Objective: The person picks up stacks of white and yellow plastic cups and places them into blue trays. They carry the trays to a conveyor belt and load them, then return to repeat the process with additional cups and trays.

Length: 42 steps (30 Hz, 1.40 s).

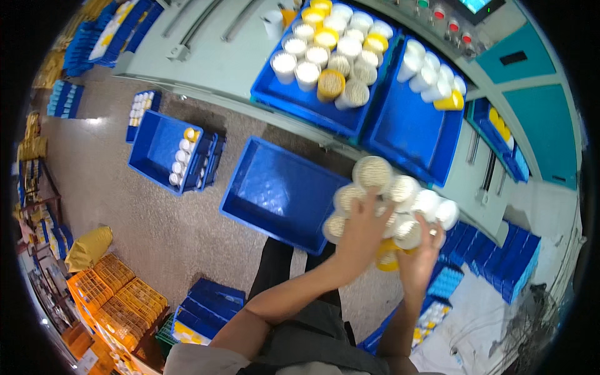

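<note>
Close in front of my body, slightly to the right, is a tight cluster of round tubs (373,173), their tops packed with what look like cotton swabs, some white and some beige. A yellow tub (388,260) shows at its near side. My left hand (364,226) reaches across the cluster, its fingers curled over the tubs in the middle. On the near right side my right hand (422,247) grips white tubs, a ring on one finger. Between them the hands hold the group together; what supports it underneath is hidden. An empty blue crate (278,194) lies left of the cluster.
On the machine table (219,62) ahead stand a blue crate full of tubs (294,103) and a partly filled crate (409,134). A smaller crate (153,147) holding tubs is at left. Orange crates (115,300) and a yellow sack (89,249) are lower left; stacked blue crates (500,250) stand right.
</note>
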Available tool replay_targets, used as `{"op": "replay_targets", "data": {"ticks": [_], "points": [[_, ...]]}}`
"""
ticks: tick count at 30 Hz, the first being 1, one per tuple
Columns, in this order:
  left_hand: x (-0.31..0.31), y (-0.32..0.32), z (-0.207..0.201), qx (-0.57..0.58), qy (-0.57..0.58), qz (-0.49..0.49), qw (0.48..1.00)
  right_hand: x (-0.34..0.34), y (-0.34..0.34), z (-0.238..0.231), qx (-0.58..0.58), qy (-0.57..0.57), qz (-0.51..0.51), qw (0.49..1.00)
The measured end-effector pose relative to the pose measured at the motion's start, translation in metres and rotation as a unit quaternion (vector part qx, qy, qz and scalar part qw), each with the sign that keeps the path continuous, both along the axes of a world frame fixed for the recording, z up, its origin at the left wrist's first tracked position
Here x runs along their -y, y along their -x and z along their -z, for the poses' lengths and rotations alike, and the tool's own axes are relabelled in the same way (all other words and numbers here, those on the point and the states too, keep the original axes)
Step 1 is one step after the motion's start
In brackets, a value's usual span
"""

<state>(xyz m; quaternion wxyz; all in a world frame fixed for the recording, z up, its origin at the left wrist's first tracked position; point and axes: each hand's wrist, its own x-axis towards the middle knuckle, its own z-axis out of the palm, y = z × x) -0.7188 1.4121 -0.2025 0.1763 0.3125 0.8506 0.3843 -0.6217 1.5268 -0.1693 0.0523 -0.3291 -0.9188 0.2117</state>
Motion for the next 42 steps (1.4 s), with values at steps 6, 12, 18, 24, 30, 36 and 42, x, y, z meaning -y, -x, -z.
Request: {"op": "replay_targets", "data": {"ticks": [6, 12, 18, 24, 30, 36, 42], "points": [[0.113, -0.011, 0.17, 0.027, 0.08, -0.021, 0.996, 0.089, -0.014, 0.208, 0.111, 0.197, -0.03, 0.974], [0.176, -0.024, 0.359, 0.077, 0.199, -0.025, 0.977, 0.164, -0.024, 0.41, 0.155, 0.279, 0.021, 0.947], [0.193, -0.04, 0.436, 0.097, 0.282, 0.015, 0.955, 0.19, -0.05, 0.477, 0.16, 0.284, 0.062, 0.943], [0.177, -0.06, 0.455, 0.05, 0.356, 0.034, 0.933, 0.189, -0.052, 0.491, 0.222, 0.244, 0.037, 0.943], [0.171, -0.04, 0.447, 0.163, 0.39, 0.078, 0.903, 0.161, -0.036, 0.472, 0.317, 0.302, -0.015, 0.899], [0.17, -0.016, 0.411, 0.195, 0.373, 0.134, 0.897, 0.102, -0.02, 0.372, 0.242, 0.365, -0.078, 0.896], [0.028, 0.092, 0.178, 0.28, 0.263, 0.285, 0.878, -0.094, 0.066, 0.128, 0.06, 0.47, -0.25, 0.844]]}}
